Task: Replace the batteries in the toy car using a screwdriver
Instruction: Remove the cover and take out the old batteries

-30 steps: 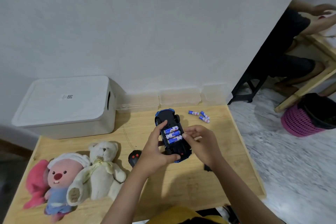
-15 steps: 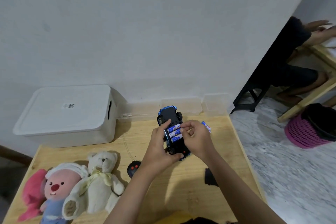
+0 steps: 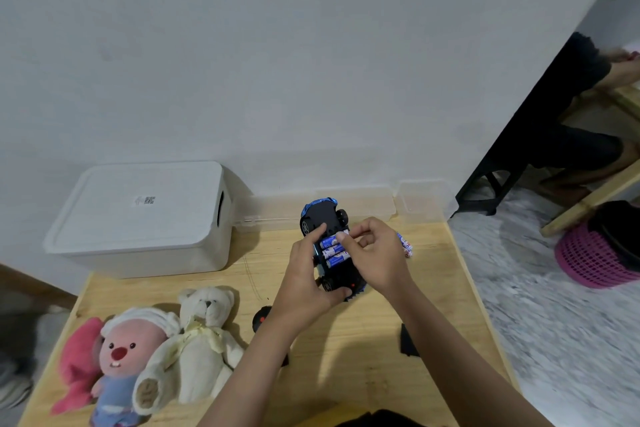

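Observation:
A blue and black toy car (image 3: 323, 215) lies upside down above the wooden table (image 3: 363, 333). My left hand (image 3: 306, 282) grips its body from the left and underneath. Three blue batteries (image 3: 334, 251) sit side by side in the car's uncovered bay. My right hand (image 3: 375, 255) rests over the bay, with its fingertips pinching at the top battery. Loose blue batteries (image 3: 405, 244) lie on the table just right of my right hand. A flat black piece, probably the battery cover (image 3: 408, 340), lies on the table beside my right forearm. No screwdriver is in sight.
A white lidded storage box (image 3: 138, 218) stands at the back left against the wall. Two plush toys (image 3: 156, 350) lie at the front left. A black remote control (image 3: 260, 317) peeks out beside my left wrist. Clear plastic boxes (image 3: 360, 201) line the wall. Right of the table is floor, with a pink basket (image 3: 595, 260).
The view has shifted, so the table sits lower in frame. My right hand moved from the car's right side onto the battery bay, where its fingertips closed over the top battery. My left hand kept its grip.

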`<action>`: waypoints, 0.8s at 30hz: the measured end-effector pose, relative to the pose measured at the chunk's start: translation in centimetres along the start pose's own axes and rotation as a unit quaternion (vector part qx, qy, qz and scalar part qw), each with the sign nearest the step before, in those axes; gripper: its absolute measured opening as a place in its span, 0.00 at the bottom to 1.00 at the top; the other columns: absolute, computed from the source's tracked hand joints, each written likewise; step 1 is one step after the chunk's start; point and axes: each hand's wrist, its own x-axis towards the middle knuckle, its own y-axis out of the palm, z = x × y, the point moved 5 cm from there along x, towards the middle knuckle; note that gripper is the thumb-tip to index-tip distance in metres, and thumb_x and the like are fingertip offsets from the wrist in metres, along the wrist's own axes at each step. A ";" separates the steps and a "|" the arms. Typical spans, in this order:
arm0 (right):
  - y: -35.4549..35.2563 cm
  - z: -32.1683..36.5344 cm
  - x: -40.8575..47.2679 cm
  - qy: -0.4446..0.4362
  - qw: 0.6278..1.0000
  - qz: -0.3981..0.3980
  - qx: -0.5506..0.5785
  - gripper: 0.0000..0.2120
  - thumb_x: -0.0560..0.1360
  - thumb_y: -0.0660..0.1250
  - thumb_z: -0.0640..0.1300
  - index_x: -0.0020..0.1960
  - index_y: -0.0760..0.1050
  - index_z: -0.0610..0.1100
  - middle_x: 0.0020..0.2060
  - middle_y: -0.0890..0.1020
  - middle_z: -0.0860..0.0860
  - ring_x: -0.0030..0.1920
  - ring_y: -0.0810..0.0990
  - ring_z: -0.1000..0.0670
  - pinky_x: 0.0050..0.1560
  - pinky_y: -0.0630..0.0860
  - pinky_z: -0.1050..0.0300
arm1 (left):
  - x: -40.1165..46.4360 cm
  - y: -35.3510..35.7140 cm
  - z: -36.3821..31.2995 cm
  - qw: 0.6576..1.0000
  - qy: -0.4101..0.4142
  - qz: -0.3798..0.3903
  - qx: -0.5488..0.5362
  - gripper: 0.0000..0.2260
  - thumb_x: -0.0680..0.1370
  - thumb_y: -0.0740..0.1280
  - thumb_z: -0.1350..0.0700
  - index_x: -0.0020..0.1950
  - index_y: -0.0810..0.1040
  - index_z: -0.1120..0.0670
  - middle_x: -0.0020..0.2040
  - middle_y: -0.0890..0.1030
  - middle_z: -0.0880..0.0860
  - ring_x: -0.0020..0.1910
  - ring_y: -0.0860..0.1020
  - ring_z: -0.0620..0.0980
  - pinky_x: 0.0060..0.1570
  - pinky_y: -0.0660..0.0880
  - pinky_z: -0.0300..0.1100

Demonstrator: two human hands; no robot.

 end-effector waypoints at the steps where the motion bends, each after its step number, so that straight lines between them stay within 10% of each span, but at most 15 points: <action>1: 0.1 0.3 -0.1 -0.004 1.000 -0.007 0.013 0.10 0.69 0.74 0.43 0.37 0.73 0.47 0.28 0.77 0.53 0.27 0.73 0.60 0.29 0.70 0.70 | 0.0 -0.1 0.1 1.000 0.001 0.000 0.001 0.46 0.62 0.79 0.59 0.70 0.58 0.32 0.63 0.64 0.32 0.62 0.71 0.40 0.60 0.75 0.50; 9: -1.1 0.6 -0.8 0.146 0.928 0.016 0.344 0.13 0.76 0.52 0.27 0.45 0.72 0.38 0.34 0.71 0.45 0.32 0.74 0.48 0.32 0.78 0.55 | -0.3 -0.6 0.1 0.999 0.011 -0.030 -0.007 0.46 0.62 0.79 0.57 0.71 0.57 0.34 0.63 0.64 0.34 0.63 0.71 0.41 0.61 0.75 0.51; 13: -1.0 -0.4 -1.4 0.154 0.973 0.068 0.161 0.13 0.75 0.55 0.32 0.40 0.76 0.40 0.31 0.68 0.44 0.20 0.60 0.54 0.18 0.58 0.66 | -0.4 -0.6 0.2 0.999 0.015 -0.044 -0.009 0.46 0.62 0.79 0.58 0.71 0.57 0.34 0.63 0.64 0.35 0.62 0.71 0.39 0.60 0.75 0.52; 24: 0.1 -0.4 -2.0 0.071 0.993 0.081 -0.038 0.08 0.77 0.60 0.35 0.50 0.78 0.40 0.32 0.73 0.52 0.35 0.72 0.52 0.29 0.67 0.73 | -0.8 -0.6 -0.1 0.998 0.021 -0.060 -0.003 0.47 0.63 0.79 0.59 0.72 0.57 0.35 0.61 0.64 0.34 0.60 0.68 0.33 0.60 0.75 0.52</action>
